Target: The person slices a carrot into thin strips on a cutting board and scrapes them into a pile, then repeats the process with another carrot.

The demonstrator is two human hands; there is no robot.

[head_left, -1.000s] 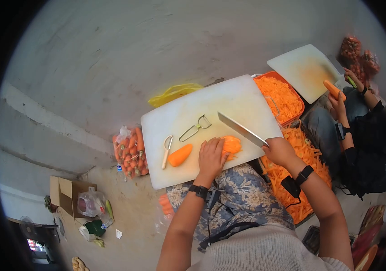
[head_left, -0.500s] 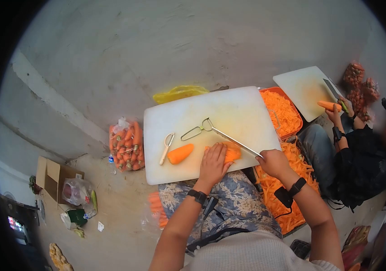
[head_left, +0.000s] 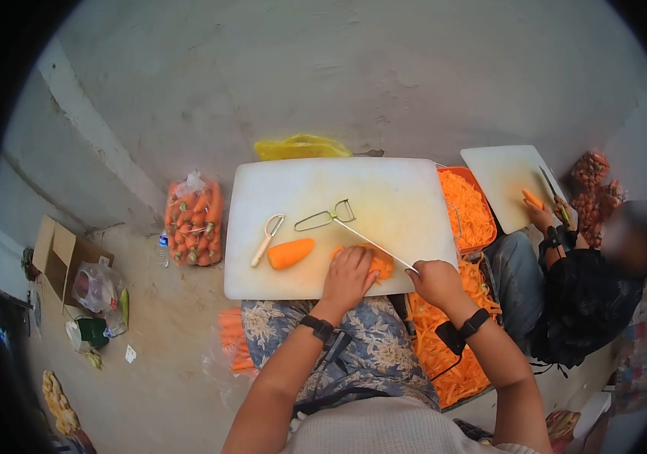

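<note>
On the white cutting board (head_left: 278, 185), my left hand (head_left: 350, 274) rests with its fingers pressed down on a cut carrot (head_left: 381, 263), partly hidden beneath them. My right hand (head_left: 438, 284) is closed around the handle of a knife (head_left: 375, 244), whose thin blade shows nearly edge-on and slants up and left across the carrot. Left of the hands lies a peeled carrot piece (head_left: 291, 253). Beside it is a peeler with a pale handle (head_left: 266, 244). A Y-shaped peeler (head_left: 323, 220) lies near the knife's tip.
Carrot strips fill an orange tray (head_left: 463, 206) and a larger container (head_left: 448, 371) to the right. Bagged carrots (head_left: 194, 223) stand at left, more carrots (head_left: 235, 340) below. A co-worker (head_left: 584, 303) holds a carrot (head_left: 533, 199) and a knife over another board (head_left: 501, 170).
The whole view has shifted, so the board sits slightly left and lower. The knife blade now looks thinner, turned more edge-on. My left hand stays on the carrot.
</note>
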